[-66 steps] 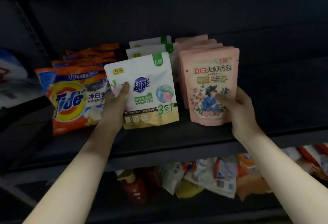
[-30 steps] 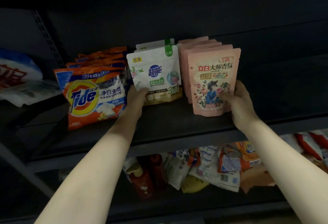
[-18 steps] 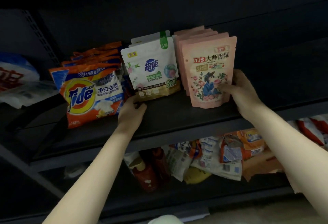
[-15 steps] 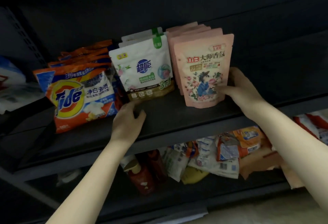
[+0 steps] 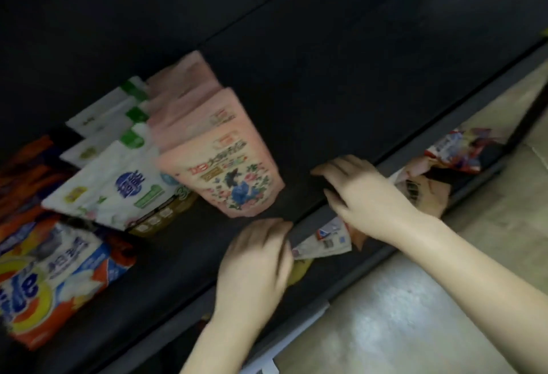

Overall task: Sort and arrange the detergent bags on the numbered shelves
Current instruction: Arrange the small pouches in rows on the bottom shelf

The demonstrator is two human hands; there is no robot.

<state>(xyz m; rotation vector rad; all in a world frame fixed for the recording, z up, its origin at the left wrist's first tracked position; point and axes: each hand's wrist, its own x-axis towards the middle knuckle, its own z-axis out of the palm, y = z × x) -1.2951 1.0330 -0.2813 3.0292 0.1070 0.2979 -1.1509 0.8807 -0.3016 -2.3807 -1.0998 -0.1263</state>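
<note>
three rows: pink bags (image 5: 231, 163), white bags (image 5: 118, 183) and orange tide bags (image 5: 50, 278) stand upright on the upper shelf (image 5: 341, 91), side by side.
step: both hands leave the finished rows, reaching toward the loose bags (image 5: 323, 240) heaped on the lower shelf.
left hand (image 5: 255, 267): blurred, at the shelf lip, holds nothing i can see; fingers look relaxed.
right hand (image 5: 361, 189): spread over the shelf edge, fingers slack, gripping nothing.
next: judged, pick one loose bag below and match it to its row.
change: right hand has let go of the front pink bag; the left has dropped lower; the view has tilted.
</note>
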